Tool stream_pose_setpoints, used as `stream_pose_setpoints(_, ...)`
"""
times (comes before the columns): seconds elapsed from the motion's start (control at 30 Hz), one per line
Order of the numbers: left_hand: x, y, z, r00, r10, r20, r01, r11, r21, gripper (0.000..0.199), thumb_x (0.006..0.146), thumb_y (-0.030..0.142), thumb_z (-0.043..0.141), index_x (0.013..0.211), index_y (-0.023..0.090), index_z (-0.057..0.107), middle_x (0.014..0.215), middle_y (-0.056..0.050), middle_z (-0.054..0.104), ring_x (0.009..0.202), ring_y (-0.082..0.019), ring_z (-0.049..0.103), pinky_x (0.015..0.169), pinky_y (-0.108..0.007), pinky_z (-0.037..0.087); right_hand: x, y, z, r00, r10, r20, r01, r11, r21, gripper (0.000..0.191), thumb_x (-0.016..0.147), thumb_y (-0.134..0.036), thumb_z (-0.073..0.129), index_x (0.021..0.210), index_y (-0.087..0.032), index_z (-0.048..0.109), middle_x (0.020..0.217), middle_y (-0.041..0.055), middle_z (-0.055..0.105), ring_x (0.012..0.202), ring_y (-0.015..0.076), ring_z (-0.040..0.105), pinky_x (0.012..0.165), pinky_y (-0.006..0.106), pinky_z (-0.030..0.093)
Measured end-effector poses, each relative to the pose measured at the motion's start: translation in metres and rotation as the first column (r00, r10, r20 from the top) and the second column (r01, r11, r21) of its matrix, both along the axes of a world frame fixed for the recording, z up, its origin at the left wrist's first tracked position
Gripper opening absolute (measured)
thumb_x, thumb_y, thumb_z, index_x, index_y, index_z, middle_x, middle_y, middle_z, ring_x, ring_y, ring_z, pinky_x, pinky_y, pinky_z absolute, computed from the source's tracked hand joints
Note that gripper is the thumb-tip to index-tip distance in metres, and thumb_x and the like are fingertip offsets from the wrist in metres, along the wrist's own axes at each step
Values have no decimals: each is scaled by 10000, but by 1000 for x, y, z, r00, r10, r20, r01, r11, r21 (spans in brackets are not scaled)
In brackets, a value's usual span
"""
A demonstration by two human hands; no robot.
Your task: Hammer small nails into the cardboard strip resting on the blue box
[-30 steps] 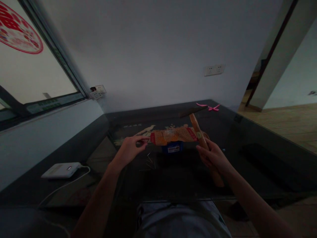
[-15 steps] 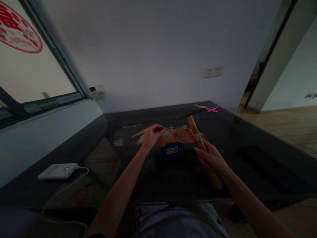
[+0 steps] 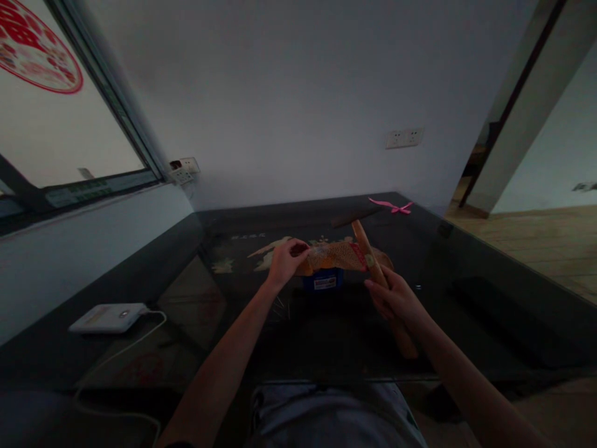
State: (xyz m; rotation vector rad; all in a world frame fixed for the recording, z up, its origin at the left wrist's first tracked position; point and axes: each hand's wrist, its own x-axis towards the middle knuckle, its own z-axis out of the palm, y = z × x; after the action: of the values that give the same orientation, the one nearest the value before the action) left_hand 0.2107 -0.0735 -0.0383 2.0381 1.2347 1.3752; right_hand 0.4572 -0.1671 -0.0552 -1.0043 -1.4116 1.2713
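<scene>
My right hand (image 3: 393,296) is wrapped round the wooden handle of a hammer (image 3: 368,256), whose dark head is raised at the top. Behind the handle lies a patterned orange-brown piece with a red band (image 3: 338,256), resting over a blue container (image 3: 323,279) with a white label. My left hand (image 3: 288,262) is at the left end of this piece, thumb and fingers pinched together. What they hold, if anything, is too small to make out.
On the dark glossy table (image 3: 298,348), a white power bank (image 3: 108,318) with a cable sits at the left. A pink ribbon (image 3: 400,208) lies at the back right, and a long dark object (image 3: 508,317) at the right. A wall stands behind.
The view has shifted slightly. Both hands stay almost in place, with the hammer still held in my right hand.
</scene>
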Motion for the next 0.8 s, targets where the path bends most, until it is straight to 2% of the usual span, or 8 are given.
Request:
stream_pose_setpoints(0.5,0,-1,-1,999,4,-48,-3,1000,13,104,746,221,601,815,148,627,802,-42,662,734,-145,629,713,-280,518,-4,-3,2,997,27,74,-27,1000,1,378,801,-404,550,1087,-185,434,384,-128,381,245,50,305,264,150,255)
stream_pose_setpoints(0.7,2,3,-5,998,-62,-22,61,998,-16,115,751,243,606,803,142,625,796,-50,663,744,-149,636,722,-284,525,-3,-4,3,996,30,80,-30,1000,4,393,802,-410,539,1103,-183,429,387,-128,375,246,47,293,260,147,244)
stream_pose_setpoints(0.8,2,3,-6,998,-57,-26,57,998,-20,104,748,230,605,800,141,624,790,-50,664,742,-150,636,725,-284,521,-4,-4,2,997,35,70,-36,999,10,391,804,-403,543,1106,-187,420,383,-134,368,247,47,286,262,147,245)
